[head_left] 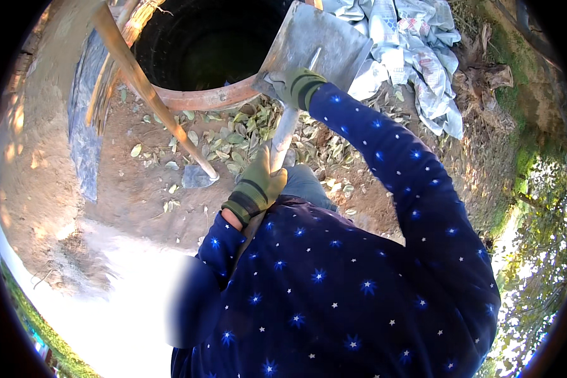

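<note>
A shovel lies slantwise in front of me, its flat grey metal blade (pixel 321 31) raised at the top by the well and its pale wooden handle (pixel 284 135) running down towards my body. My left hand (pixel 256 183), in a green glove with dark bands, is closed around the handle. At the base of the blade, my gloved right hand (pixel 299 88) is closed over the neck of the shovel. Its fingers point left across the metal, with a greyish patch at their tips that I cannot make out. The handle's lower end disappears beside my left sleeve.
Behind the blade is a round, dark well with a reddish rim (pixel 201 98). To the left, a hoe (pixel 151 94) with a wooden handle slants past the rim, its blade on the dirt. Crumpled silvery sheeting (pixel 416 57) lies at right; dry leaves (pixel 246 129) litter the ground.
</note>
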The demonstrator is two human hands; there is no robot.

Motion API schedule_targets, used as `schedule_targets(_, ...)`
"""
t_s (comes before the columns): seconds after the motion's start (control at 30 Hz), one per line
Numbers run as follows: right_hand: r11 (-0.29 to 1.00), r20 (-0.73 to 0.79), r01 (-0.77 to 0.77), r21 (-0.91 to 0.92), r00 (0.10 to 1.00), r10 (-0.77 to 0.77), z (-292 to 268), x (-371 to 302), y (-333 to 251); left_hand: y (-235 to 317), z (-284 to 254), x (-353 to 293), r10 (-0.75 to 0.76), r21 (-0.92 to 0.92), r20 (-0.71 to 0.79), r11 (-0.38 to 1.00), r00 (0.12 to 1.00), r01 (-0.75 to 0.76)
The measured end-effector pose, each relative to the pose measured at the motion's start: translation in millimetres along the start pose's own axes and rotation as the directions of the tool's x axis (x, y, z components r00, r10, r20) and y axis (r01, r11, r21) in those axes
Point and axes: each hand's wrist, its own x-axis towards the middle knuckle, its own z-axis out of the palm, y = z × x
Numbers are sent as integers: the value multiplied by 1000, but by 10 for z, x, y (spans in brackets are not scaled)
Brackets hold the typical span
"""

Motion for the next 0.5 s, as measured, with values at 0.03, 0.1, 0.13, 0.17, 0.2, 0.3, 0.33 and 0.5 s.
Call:
schedule_targets(0.03, 998, 48, -6, -54, 999, 8, -31, -35, -35, -3, -5, -24, 8, 14, -2, 1000, 1000, -8)
schedule_targets(0.1, 999, 62, 46, -12, 997, -45, -100, -140, -121, -7, -63, -42, 21, 37, -34, 999, 999, -20)
schedule_targets(0.13, 992, 27, 87, 87, 996, -90, -95, -247, -106, -51, -63, 9, 70, 96, -87, 993, 994, -61)
schedule_targets(0.17, 995, 58, 92, 33, 994, -94, -130, -276, -67, -88, -17, 35, 114, 154, -127, 984, 985, -94)
schedule_targets(0.2, 995, 89, 101, -22, 991, -99, -190, -266, -46, -120, 7, 47, 160, 213, -165, 969, 973, -123)
schedule_targets(0.3, 982, 119, 49, -183, 993, -28, -320, -76, 66, -12, -95, 21, -30, 126, 9, 992, 1000, 29)
schedule_targets(0.33, 980, 69, -3, -197, 997, 17, -235, 57, 259, -66, -101, 49, -48, 109, 58, 993, 997, 41)
schedule_targets(0.5, 952, 77, -39, -304, 995, 65, -740, 181, 518, 72, -287, -202, 4, -316, 223, 946, 975, 69)
